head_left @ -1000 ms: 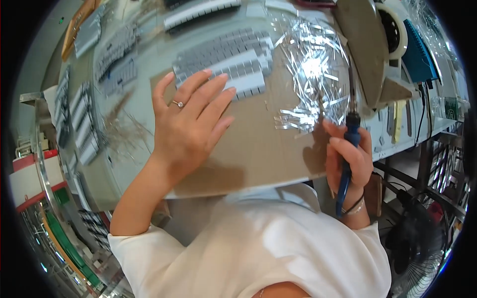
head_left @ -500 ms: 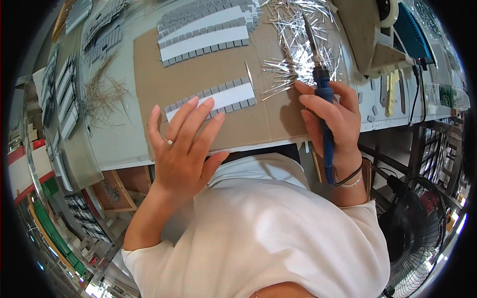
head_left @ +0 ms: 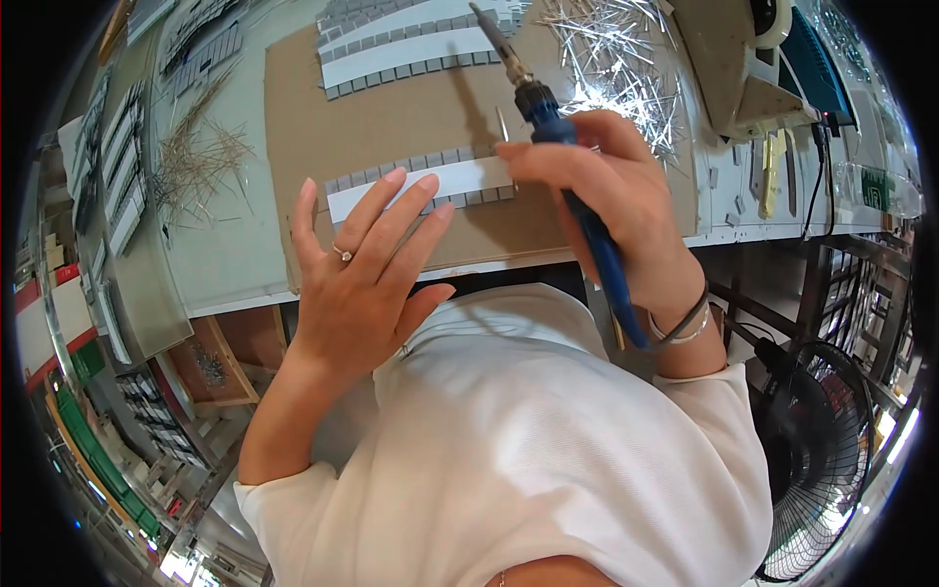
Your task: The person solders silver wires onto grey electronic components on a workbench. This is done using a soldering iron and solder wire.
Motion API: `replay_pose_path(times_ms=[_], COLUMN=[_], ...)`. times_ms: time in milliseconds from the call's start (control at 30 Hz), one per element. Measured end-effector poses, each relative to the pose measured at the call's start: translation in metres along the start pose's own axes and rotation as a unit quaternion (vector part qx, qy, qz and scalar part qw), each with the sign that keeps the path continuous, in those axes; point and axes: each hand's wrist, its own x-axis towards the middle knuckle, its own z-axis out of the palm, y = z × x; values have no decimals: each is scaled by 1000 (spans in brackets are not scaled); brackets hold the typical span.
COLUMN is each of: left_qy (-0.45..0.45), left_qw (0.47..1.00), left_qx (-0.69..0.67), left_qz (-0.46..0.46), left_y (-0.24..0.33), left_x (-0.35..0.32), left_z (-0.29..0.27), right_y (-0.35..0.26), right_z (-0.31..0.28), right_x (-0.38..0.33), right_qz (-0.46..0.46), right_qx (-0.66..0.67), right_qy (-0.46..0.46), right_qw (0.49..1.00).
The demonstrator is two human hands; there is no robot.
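Note:
A strip with a white middle and rows of small grey squares along both long edges (head_left: 479,177) lies on the brown cardboard (head_left: 381,125). My left hand (head_left: 354,269) rests on its left part, fingers spread, palm down. In my right hand (head_left: 626,196) is a soldering iron (head_left: 544,112) with a blue handle, its tip raised and pointing up and left above the cardboard. My right thumb and index finger are at the strip's right end, where a thin silvery metal piece (head_left: 503,125) sticks up. Whether my fingers pinch that piece I cannot tell.
Similar strips are stacked (head_left: 411,67) at the cardboard's far side. Thin shiny metal pieces lie in a pile (head_left: 626,83) on the right. Thin wires (head_left: 201,166) lie left. A beige machine (head_left: 719,73) stands far right, near a yellow-handled tool (head_left: 769,181). A fan (head_left: 817,440) is low right.
My right hand has moved left from beside the metal pile to the strip's right end. The soldering iron has tilted left with it. My left hand stays on the strip.

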Motion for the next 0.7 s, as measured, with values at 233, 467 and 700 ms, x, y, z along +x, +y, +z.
replay_pose_path(times_ms=[233, 467, 700], left_qy=[2, 53, 10], left_qw=[1000, 998, 1000], left_qx=[11, -10, -9], left_qz=[2, -12, -17], left_y=[0, 9, 22], left_x=[-2, 5, 18], left_z=[1, 7, 7], right_y=[-6, -14, -5], right_z=[-2, -10, -2], right_x=[2, -20, -32], right_qz=[106, 75, 66], right_qx=[-52, -88, -16], right_qy=[121, 215, 133], right_qw=[986, 970, 989])
